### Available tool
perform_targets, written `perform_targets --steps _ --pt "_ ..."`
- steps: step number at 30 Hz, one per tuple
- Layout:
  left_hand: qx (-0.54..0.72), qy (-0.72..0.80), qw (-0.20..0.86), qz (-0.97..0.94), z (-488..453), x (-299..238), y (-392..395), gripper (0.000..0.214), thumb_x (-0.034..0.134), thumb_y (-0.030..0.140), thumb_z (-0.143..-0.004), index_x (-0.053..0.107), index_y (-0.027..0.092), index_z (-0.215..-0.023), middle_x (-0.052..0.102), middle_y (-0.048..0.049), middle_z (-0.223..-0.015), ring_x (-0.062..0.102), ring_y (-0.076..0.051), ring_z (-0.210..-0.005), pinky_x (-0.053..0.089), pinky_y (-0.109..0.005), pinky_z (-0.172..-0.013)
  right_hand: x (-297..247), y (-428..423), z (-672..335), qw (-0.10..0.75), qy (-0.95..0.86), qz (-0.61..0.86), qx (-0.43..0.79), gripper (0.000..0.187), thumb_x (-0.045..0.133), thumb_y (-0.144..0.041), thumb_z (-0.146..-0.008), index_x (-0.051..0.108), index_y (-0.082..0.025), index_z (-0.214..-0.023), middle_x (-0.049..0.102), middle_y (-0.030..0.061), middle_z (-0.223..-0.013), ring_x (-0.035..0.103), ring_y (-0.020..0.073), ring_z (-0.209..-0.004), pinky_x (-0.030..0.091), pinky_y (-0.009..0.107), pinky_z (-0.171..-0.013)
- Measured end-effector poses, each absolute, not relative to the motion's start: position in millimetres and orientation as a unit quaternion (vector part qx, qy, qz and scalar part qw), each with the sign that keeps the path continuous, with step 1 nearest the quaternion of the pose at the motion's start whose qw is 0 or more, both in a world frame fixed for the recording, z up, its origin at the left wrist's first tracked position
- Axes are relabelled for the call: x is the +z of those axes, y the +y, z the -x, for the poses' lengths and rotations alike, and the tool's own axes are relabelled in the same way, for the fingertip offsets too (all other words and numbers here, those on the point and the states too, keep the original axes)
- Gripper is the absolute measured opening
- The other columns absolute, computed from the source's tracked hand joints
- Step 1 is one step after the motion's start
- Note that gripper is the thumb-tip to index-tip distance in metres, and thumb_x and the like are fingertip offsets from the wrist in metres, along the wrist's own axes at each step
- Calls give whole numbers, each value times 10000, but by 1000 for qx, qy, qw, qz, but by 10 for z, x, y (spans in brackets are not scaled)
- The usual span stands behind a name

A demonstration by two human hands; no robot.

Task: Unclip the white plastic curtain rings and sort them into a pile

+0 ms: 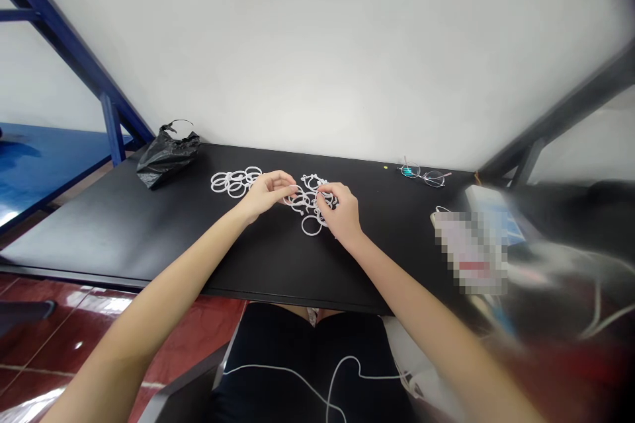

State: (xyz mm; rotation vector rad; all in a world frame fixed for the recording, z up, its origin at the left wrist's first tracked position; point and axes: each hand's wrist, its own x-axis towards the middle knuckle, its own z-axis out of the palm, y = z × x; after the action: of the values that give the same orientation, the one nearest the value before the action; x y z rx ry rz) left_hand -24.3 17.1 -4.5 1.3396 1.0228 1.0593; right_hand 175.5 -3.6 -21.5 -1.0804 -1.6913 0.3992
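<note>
Both my hands are over a pile of white plastic rings (pixel 310 201) on a black table (pixel 149 231). My left hand (pixel 268 190) is closed in a pinch on a white ring at the pile's left edge. On the pile's right side, my right hand (pixel 340 210) has its fingers curled and pinched on another ring. One loose ring (pixel 311 225) lies just in front of the pile between my wrists. A second group of white rings (pixel 235 182) lies left of my left hand, apart from it.
A crumpled black plastic bag (pixel 166 153) sits at the back left. Spectacles (pixel 424 175) lie at the back right by the white wall. A phone with a cable (pixel 469 248) and blurred items fill the right. A white cable (pixel 317 380) crosses my lap.
</note>
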Motion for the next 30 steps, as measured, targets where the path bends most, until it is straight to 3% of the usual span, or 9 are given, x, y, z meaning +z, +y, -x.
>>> perform_targets --steps 4,10,17,20,30 --pt "422 420 584 -551 261 -50 163 376 812 398 -695 618 157 -909 737 -73 -917 718 -190 -832 562 -237 -619 -162 -101 -1729 519 -729 396 205 82 624 -254 -828 673 -229 -889 718 51 -930 656 227 -916 517 381 -858" --pt "392 413 624 -536 317 -37 172 351 788 399 -737 612 170 -935 734 -77 -959 723 -204 -883 583 -233 -617 -176 -135 -1703 502 -754 360 223 77 663 -294 -821 695 -256 -880 735 34 -905 674 222 -868 528 384 -846" --pt "348 403 585 -612 282 22 122 410 715 445 -798 642 179 -1101 706 -95 -1029 694 -204 -914 619 -280 -659 -206 -120 -1717 518 -730 385 224 149 608 -344 -879 734 -270 -849 738 24 -821 679 201 -764 548 356 -767" --pt "329 395 562 -648 244 4 109 437 696 461 -808 651 176 -1137 697 -83 -963 682 -184 -823 609 -265 -596 -202 -119 -1721 532 -716 390 228 158 614 -350 -876 745 -268 -841 745 25 -840 691 202 -769 555 350 -761" --pt "384 382 500 -676 194 -71 128 418 612 542 -848 640 140 -962 578 3 -637 604 -121 -580 580 -247 -541 -224 -86 -1694 542 -663 381 349 187 689 -372 -821 720 -235 -944 756 40 -899 728 211 -843 581 362 -828"
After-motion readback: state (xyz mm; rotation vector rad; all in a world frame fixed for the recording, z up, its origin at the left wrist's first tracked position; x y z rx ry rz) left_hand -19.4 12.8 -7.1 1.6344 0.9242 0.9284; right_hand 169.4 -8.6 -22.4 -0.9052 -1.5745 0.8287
